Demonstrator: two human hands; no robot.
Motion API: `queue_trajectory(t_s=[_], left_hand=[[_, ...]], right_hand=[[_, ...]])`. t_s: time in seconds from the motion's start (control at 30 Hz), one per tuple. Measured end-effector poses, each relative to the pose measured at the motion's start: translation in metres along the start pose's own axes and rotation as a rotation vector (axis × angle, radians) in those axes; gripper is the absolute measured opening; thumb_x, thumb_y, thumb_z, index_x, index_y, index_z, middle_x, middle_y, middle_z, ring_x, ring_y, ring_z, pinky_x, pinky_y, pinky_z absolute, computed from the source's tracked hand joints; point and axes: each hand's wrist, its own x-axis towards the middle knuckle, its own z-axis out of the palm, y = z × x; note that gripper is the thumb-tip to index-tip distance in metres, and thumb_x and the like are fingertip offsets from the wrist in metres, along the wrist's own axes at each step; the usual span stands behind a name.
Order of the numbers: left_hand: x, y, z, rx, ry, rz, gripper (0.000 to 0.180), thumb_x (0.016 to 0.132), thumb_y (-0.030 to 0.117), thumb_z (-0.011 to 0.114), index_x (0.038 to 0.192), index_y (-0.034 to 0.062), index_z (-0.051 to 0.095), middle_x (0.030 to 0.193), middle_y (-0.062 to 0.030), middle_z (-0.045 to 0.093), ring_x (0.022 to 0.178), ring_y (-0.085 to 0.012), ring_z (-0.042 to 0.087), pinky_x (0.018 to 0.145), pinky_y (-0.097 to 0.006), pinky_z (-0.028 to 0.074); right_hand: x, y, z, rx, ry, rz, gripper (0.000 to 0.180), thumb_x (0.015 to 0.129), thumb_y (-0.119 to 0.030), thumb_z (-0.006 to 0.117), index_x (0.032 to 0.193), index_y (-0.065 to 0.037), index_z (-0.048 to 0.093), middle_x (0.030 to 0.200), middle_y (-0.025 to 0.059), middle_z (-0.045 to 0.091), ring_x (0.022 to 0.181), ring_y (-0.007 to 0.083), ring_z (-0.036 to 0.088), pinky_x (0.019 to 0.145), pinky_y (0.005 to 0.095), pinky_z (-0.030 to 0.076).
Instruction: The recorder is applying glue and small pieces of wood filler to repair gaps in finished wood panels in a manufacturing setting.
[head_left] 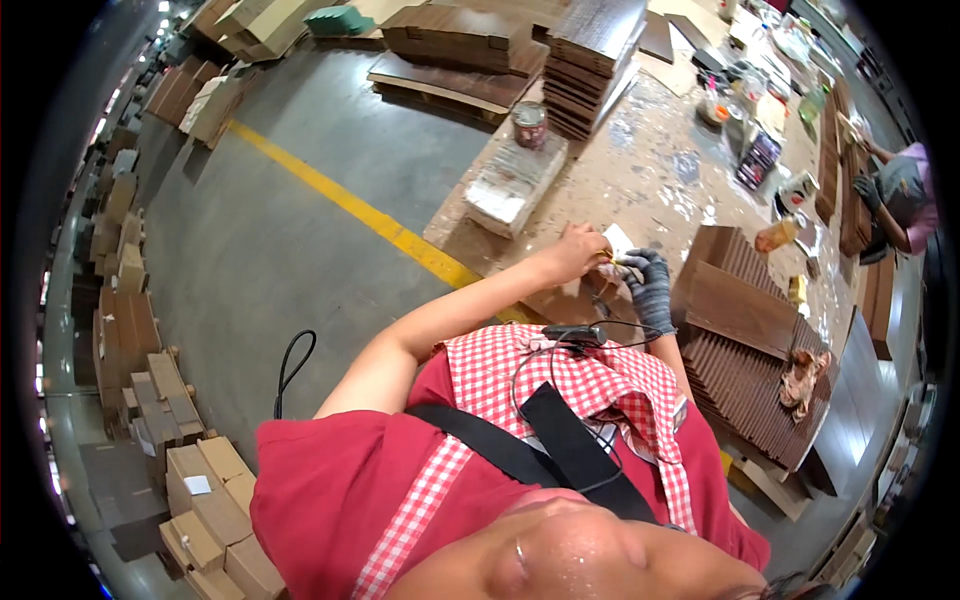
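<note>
Over the near edge of the work table [640, 165], my two hands meet with their fingertips close together. My left hand [578, 250] is bare, its fingers bent and pinched around something small with a yellowish edge. A grey striped glove covers my right hand [650, 288], and its fingers are also closed at the same small thing. What the fingers hold is too small and covered to name. A white piece [618, 240], perhaps paper, shows just beyond the fingertips; whether it is held or lying on the table I cannot tell.
A can [530, 125] stands on a wrapped block [515, 185] left of my hands. Ridged brown boards [745, 350] are stacked at right, with a crumpled cloth [803, 383] on them. Bottles and cups litter the far right. A co-worker [905, 195] handles boards there.
</note>
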Motion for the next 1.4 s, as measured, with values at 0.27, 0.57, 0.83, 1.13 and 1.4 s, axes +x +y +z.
queue_trajectory(t_s=[0.27,0.57,0.83,1.13,1.4], left_hand=[[0.023,-0.012,0.026,-0.1,0.03,0.027,0.015,0.08,0.012,0.062,0.094,0.006,0.067,0.09,-0.0129,0.064,0.095,-0.0285,0.056,0.083,-0.039,0.044],[0.098,-0.128,0.036,-0.218,0.029,-0.125,0.022,0.088,0.018,0.06,0.105,0.0078,0.068,0.101,-0.0099,0.067,0.096,-0.0264,0.053,0.087,-0.037,0.041],[0.077,-0.116,0.03,-0.34,-0.07,-0.21,0.022,0.09,0.017,0.059,0.108,0.0078,0.067,0.1,-0.0104,0.065,0.096,-0.0239,0.052,0.087,-0.035,0.042],[0.076,-0.092,0.03,-0.416,-0.06,-0.331,0.03,0.082,0.026,0.067,0.108,0.0113,0.069,0.101,-0.0105,0.067,0.101,-0.0248,0.052,0.093,-0.036,0.039],[0.067,-0.111,0.045,-0.75,-0.035,-0.447,0.031,0.08,0.022,0.069,0.109,0.0124,0.069,0.099,-0.0113,0.065,0.095,-0.026,0.054,0.089,-0.036,0.04]], right_hand=[[-0.022,0.007,0.019,-0.159,0.13,0.145,0.029,0.079,-0.007,0.065,0.109,-0.006,0.064,0.11,0.0153,0.058,0.106,0.0314,0.052,0.095,0.0401,0.041],[0.071,0.103,0.045,-0.125,0.141,0.302,0.027,0.071,-0.008,0.071,0.098,-0.012,0.07,0.1,0.0086,0.061,0.094,0.0283,0.055,0.086,0.0377,0.044],[0.07,0.081,0.041,-0.173,-0.076,0.269,0.021,0.072,-0.013,0.072,0.093,-0.014,0.072,0.095,0.0091,0.063,0.09,0.0284,0.055,0.084,0.0385,0.045],[0.043,0.093,0.077,0.161,0.039,0.453,0.016,0.077,-0.015,0.071,0.089,-0.005,0.067,0.087,0.0126,0.059,0.084,0.0287,0.055,0.078,0.038,0.045],[0.045,0.081,0.077,0.346,0.137,0.432,0.018,0.084,-0.011,0.066,0.096,0.0,0.059,0.085,0.014,0.059,0.078,0.0276,0.058,0.073,0.0358,0.048]])
